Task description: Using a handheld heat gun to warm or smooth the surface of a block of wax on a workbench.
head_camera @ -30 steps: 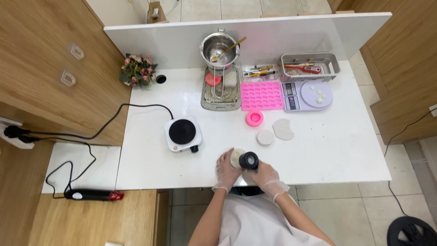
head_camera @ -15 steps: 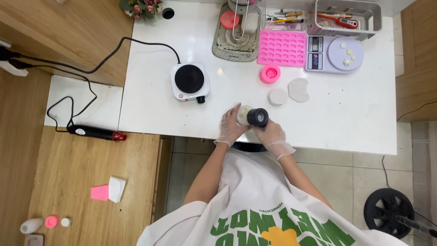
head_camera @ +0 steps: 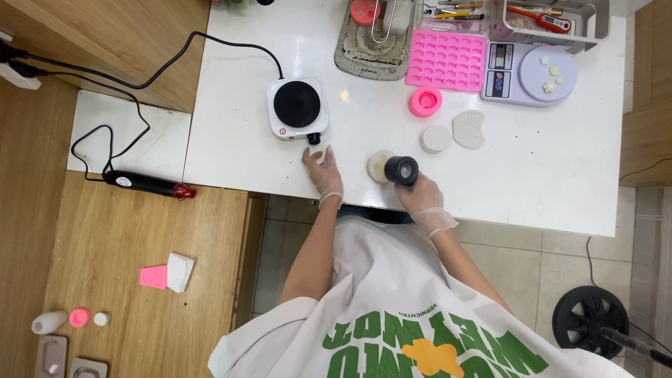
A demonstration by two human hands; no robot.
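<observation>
My right hand [head_camera: 418, 194], in a clear glove, grips a black cylindrical tool [head_camera: 401, 169] held over a small round white mould [head_camera: 379, 165] near the front edge of the white table [head_camera: 546, 182]. My left hand [head_camera: 321, 168], also gloved, lies flat and open on the table just below the small electric hotplate [head_camera: 297, 106], close to its knob. It holds nothing.
A pink round mould [head_camera: 425, 101], two white moulds [head_camera: 453, 133], a pink tray mould [head_camera: 446, 60], a kitchen scale [head_camera: 530, 70] and a metal tray [head_camera: 374, 38] lie farther back. A heat gun [head_camera: 148, 184] rests on the wooden side counter at left.
My left hand has left the white mould and moved left toward the hotplate. The camera has shifted downward, showing more of my body.
</observation>
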